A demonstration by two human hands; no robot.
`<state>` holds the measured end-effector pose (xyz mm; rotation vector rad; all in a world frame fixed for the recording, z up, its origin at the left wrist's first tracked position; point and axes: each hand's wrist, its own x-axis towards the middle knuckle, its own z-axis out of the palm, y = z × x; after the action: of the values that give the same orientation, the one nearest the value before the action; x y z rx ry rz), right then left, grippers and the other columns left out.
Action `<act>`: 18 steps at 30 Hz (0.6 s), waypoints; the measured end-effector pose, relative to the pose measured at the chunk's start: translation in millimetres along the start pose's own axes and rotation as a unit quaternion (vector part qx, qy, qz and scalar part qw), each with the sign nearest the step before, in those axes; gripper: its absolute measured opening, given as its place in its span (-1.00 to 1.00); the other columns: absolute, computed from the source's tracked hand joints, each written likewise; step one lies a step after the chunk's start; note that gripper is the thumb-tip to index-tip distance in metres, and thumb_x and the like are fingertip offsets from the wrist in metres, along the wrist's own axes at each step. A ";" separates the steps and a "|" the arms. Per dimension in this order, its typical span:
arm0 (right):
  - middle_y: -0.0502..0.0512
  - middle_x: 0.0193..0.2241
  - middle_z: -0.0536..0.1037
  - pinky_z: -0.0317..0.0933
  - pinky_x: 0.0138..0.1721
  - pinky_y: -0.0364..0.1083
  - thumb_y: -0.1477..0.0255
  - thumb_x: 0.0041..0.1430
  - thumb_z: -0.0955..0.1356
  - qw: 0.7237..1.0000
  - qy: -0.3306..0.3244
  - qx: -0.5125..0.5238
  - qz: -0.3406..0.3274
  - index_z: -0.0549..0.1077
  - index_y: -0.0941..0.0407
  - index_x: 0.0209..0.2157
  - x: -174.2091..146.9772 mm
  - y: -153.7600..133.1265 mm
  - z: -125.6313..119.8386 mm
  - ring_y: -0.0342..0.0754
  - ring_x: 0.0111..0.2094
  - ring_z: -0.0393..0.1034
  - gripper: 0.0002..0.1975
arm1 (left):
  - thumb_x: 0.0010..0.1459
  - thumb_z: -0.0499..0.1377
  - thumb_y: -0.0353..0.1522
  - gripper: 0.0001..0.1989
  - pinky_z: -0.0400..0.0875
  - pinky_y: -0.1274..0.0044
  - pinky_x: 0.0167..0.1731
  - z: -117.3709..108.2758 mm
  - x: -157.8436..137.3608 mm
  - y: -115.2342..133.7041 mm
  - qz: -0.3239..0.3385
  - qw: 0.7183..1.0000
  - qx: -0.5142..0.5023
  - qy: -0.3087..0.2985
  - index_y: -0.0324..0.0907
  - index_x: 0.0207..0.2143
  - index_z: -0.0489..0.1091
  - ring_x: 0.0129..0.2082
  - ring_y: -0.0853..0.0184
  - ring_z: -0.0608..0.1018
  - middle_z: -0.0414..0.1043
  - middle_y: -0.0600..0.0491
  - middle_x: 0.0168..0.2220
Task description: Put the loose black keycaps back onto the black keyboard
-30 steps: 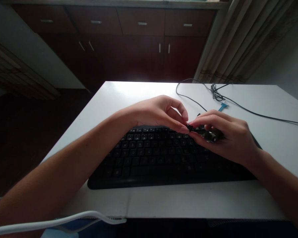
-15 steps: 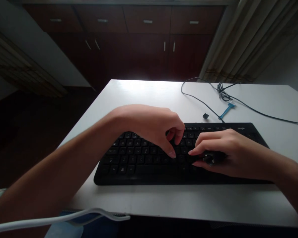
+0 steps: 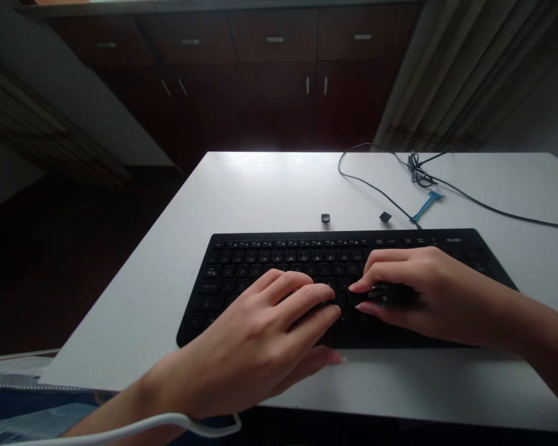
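Observation:
A black keyboard [image 3: 265, 243] lies across the white table. Over its lower middle rests my left hand [image 3: 270, 334], with its fingers bent forward near the keys and its thumb stretched out past the front edge. Nothing shows in that hand. My right hand [image 3: 423, 291] is curled above the right part of the keyboard, closed around a small dark tool with metal tips [image 3: 376, 293]; the palm hides much of it. Thumb and index fingertips point left, close to the letter keys. Behind the keyboard lie two loose keycaps, one square-on [image 3: 325, 218] and another turned cornerwise [image 3: 385, 217].
A blue brush [image 3: 428, 205] lies behind the keyboard beside a black cable [image 3: 493, 206], which is bundled in part. A white cord [image 3: 167, 420] passes by my left wrist. Dark cabinets [image 3: 260, 93] and a curtain [image 3: 428, 80] stand beyond the table [image 3: 260, 186].
My left hand has come down and toward me from the upper keys to the lower middle of the keyboard. The square-on keycap behind the keyboard now shows. My right hand has barely moved.

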<state>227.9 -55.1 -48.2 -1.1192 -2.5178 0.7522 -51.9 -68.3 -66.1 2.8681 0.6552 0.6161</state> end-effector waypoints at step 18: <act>-0.02 -0.30 0.61 0.25 -0.40 -0.17 0.36 0.24 0.45 0.999 0.026 -0.030 0.012 0.62 0.04 -0.21 -1.0 -6.3 0.5 -0.18 -0.44 0.46 -0.90 | 0.34 0.24 -0.18 -0.50 0.33 0.26 0.15 29.8 -6.8 29.5 -0.071 0.993 0.056 0.077 -0.26 0.23 0.40 0.15 0.09 0.42 0.37 -0.11 0.28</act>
<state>224.5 -59.5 -45.0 -1.1744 -2.5043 0.6489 -33.6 -98.9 -89.2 2.8622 0.9351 0.8074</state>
